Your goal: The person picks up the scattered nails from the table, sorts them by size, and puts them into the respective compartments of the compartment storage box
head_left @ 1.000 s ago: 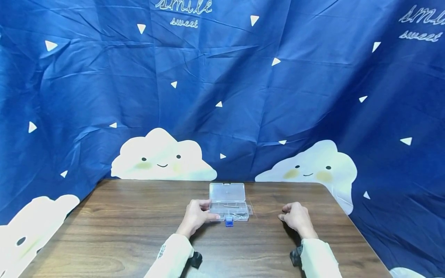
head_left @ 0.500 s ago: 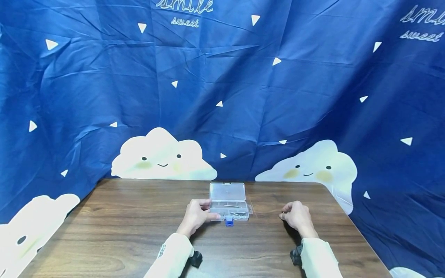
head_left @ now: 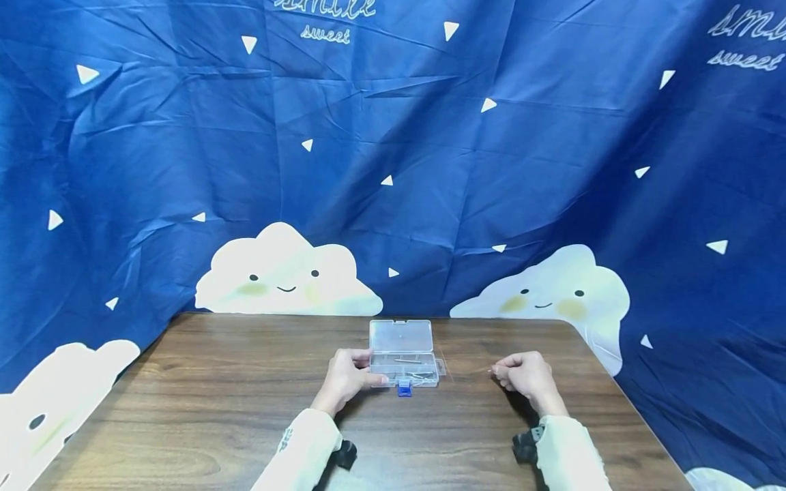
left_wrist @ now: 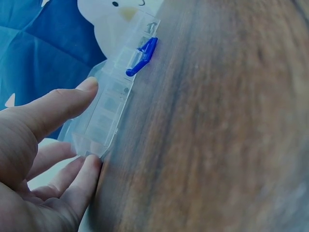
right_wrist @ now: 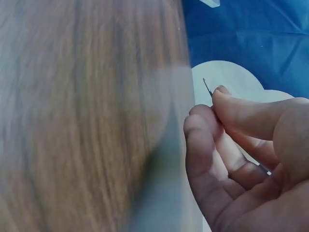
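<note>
An open clear plastic box (head_left: pixel 424 382) stands on the table, its lid (head_left: pixel 401 336) tipped up at the back. Thin metal rods (head_left: pixel 407 361) lie in its compartments. A blue latch (head_left: pixel 404 389) hangs at the front. My left hand (head_left: pixel 345 378) grips the box's left end, thumb at the front edge, fingertips low on the side, as the left wrist view shows. Well to the right of the box, my right hand (head_left: pixel 528 374) pinches a thin metal rod (right_wrist: pixel 207 87) between thumb and forefinger. Its narrow tip sticks out past them; the rod's other end shows inside the curled fingers.
The wooden table (head_left: pixel 215 395) reaches back to a blue cloth (head_left: pixel 344 170) printed with clouds and triangles. A clear tab (head_left: pixel 441 367) juts from the box's right side. Each wrist bears a small black camera.
My right hand has turned so that its fingertips point left, with the rod's tip out to the left. The left hand keeps its place on the box.
</note>
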{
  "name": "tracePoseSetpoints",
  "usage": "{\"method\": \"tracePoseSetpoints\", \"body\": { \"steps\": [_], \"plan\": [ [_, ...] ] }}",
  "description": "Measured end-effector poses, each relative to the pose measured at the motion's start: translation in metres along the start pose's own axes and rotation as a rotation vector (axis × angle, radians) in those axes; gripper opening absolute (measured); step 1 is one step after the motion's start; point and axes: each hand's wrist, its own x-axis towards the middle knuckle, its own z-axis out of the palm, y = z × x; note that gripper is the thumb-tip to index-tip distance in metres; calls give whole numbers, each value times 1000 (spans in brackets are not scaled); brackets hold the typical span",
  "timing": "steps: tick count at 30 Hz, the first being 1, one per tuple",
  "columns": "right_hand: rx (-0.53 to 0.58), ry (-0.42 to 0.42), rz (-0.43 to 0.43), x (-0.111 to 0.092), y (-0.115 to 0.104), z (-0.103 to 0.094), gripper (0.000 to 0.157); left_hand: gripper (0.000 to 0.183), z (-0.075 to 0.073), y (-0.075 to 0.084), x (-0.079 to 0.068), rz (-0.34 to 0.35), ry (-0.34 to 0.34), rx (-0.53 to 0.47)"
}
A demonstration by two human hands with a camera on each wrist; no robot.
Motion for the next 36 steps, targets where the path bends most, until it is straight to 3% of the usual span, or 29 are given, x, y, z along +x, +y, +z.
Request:
{"method": "tracePoseSetpoints", "body": {
  "steps": [4, 13, 36],
  "plan": [
    [147, -11, 24, 1, -4, 6, 9, 72, 0, 0, 0, 4, 3, 5],
    [305, -29, 66, 1, -11, 21, 9, 71, 0, -4, -1, 1, 7, 18],
    [458, -138, 5, -1, -50, 68, 8, 70, 0, 0, -1, 3, 10, -6]
  ]
}}
